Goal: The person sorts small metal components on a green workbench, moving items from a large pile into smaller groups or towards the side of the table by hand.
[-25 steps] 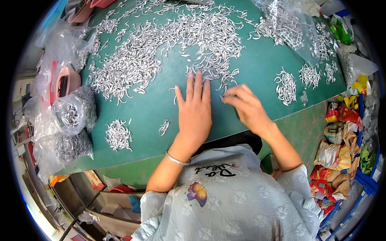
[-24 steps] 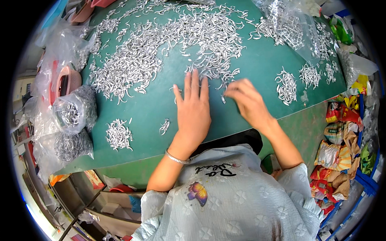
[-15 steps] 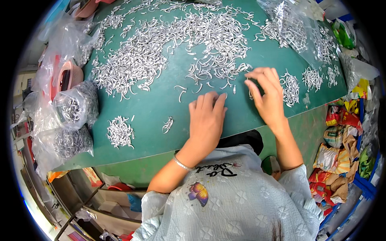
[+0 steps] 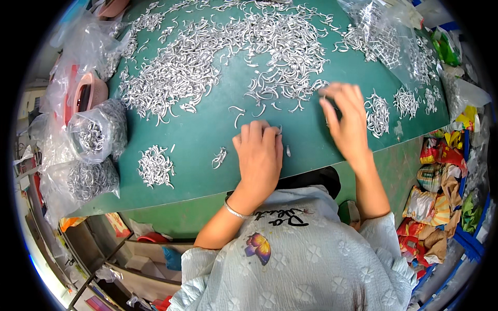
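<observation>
Small curved silver metal pieces lie in a broad heap on the green tabletop. My left hand rests low over the table in front of the heap, its fingers curled down and held together. A small silver piece shows at its fingertips; the rest of its grip is hidden underneath. Just right of this hand lies a single silver piece. My right hand reaches to the heap's right edge, thumb apart from the fingers. Its fingertips are slightly blurred beside a curved piece.
Smaller piles sit at the left and right, and a little cluster lies left of my left hand. Filled clear bags and a pink container line the left edge. Another plastic bag lies far right.
My left hand has drawn slightly left and nearer. A single piece now lies close to its right side. My right hand stays near the heap's edge, its fingers shifted a little.
</observation>
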A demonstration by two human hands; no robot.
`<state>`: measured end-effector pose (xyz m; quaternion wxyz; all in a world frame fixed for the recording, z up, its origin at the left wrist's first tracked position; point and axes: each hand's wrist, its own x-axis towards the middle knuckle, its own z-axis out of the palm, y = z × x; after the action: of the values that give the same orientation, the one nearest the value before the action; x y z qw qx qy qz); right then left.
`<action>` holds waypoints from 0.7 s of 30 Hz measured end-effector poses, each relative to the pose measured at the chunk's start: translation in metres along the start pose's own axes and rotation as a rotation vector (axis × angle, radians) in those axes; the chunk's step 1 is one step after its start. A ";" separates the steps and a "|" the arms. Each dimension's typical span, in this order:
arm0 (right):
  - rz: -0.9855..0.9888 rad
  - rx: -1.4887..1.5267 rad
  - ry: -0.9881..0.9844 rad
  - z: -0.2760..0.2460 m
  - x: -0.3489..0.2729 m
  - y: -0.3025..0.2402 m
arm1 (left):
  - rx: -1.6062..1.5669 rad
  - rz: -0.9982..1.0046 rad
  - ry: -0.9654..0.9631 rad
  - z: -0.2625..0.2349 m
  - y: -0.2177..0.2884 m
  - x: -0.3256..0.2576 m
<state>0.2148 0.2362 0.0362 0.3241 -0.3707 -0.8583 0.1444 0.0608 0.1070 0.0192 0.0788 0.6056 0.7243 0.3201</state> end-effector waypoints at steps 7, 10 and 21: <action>0.064 -0.053 -0.177 0.003 -0.005 0.020 | 0.098 -0.075 0.058 -0.007 -0.014 -0.001; 0.087 0.024 -0.100 -0.007 -0.009 0.024 | 0.081 -0.075 0.033 -0.010 -0.015 -0.005; 0.048 0.064 -0.072 -0.009 -0.010 -0.004 | 0.051 -0.046 0.037 -0.016 -0.028 -0.008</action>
<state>0.2241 0.2267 0.0405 0.3011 -0.3751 -0.8552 0.1930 0.0314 0.0915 0.0141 0.0571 0.5847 0.7473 0.3107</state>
